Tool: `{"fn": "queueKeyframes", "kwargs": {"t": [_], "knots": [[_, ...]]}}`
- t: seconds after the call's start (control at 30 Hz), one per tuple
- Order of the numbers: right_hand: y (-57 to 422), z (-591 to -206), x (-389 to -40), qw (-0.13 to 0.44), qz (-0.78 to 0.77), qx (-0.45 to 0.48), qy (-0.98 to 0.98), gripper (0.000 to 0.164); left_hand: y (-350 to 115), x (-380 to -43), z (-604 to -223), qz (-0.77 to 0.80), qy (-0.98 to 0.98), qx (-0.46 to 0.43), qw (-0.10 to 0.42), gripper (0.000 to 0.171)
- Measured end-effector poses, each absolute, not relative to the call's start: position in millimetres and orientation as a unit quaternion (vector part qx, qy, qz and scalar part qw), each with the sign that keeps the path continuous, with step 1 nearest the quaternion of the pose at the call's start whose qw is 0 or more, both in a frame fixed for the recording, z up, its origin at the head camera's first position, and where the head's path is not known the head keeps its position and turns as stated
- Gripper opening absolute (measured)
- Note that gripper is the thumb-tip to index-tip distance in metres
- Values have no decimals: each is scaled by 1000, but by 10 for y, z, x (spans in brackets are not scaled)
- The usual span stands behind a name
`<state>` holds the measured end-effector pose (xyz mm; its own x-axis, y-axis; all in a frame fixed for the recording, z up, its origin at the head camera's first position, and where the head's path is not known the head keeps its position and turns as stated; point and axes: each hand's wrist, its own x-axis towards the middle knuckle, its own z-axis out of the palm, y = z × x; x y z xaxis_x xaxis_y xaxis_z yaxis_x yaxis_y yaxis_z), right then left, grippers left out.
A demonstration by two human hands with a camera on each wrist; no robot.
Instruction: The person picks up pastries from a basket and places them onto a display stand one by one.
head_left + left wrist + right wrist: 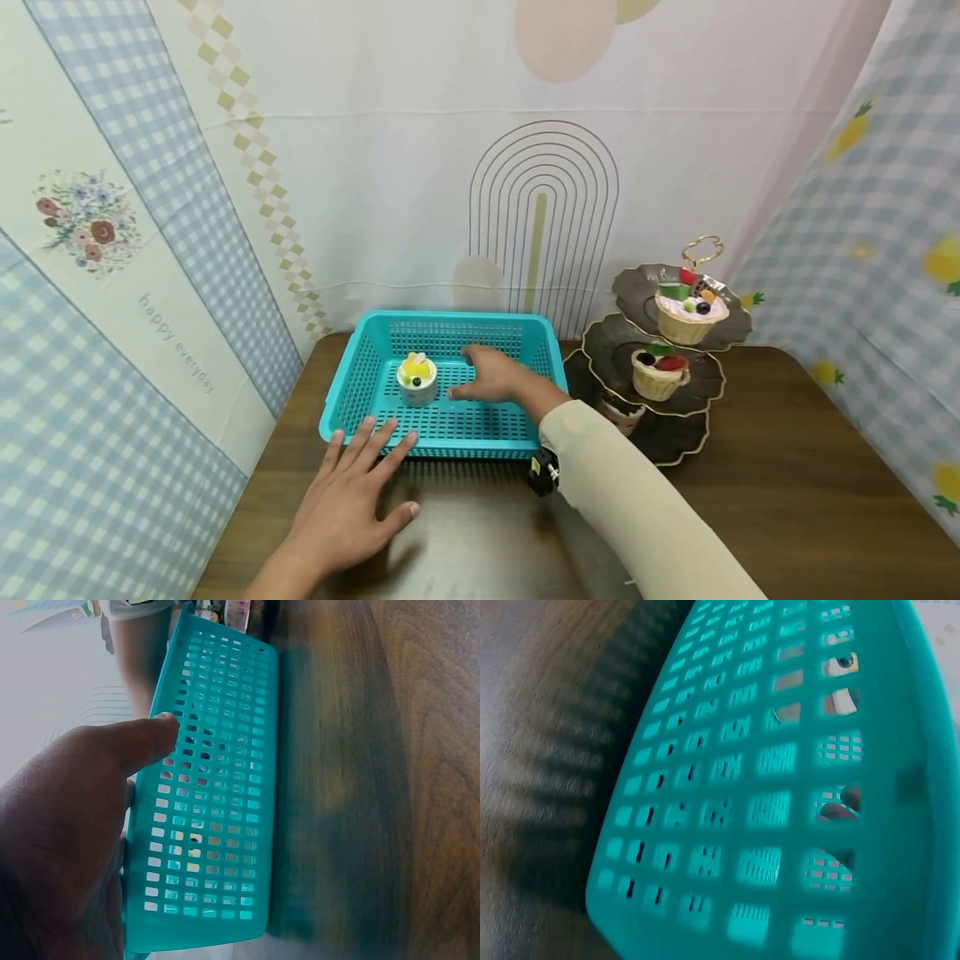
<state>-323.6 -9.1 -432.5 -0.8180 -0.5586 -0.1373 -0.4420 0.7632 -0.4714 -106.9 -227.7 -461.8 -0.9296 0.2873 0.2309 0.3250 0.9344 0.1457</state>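
Note:
A turquoise plastic basket [551,337] sits on the wooden table. Inside it, left of centre, stands a small toy cupcake [417,392] with yellow fruit on top. My right hand [491,377] reaches into the basket just right of the cupcake, thumb and fingers apart, with no contact visible. Through the holes of the basket wall [922,787], the right wrist view shows only bits of the fingers. Spread and straight, the fingers of my left hand [345,504] are at the basket's front rim. The left wrist view shows its thumb [150,742] in front of the perforated side.
To the right stands a three-tier dark stand [600,350] with gold edges and a gold handle. A fruit tart [690,323] is on its top tier, another tart [656,382] on the middle one, and a partly hidden cupcake [624,415] on the lowest. Patterned cloth hangs behind.

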Motion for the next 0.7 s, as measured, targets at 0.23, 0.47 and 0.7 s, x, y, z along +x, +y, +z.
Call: {"fn": "queueKeyframes", "kwargs": {"t": [0.23,0.47,0.7], "knots": [[-249,-4367,-3288,132,-209,-272,930,85,-2283,-1083,-4625,-86,-977,-160,112,84],[-375,-4436,-3310,140,-198,-278,929,88,-2284,-1085,-4644,-87,-978,-160,106,85],[-514,-4483,-3331,134,-184,-284,931,88,-2284,-1079,-4656,-84,-978,-159,107,85]]}}
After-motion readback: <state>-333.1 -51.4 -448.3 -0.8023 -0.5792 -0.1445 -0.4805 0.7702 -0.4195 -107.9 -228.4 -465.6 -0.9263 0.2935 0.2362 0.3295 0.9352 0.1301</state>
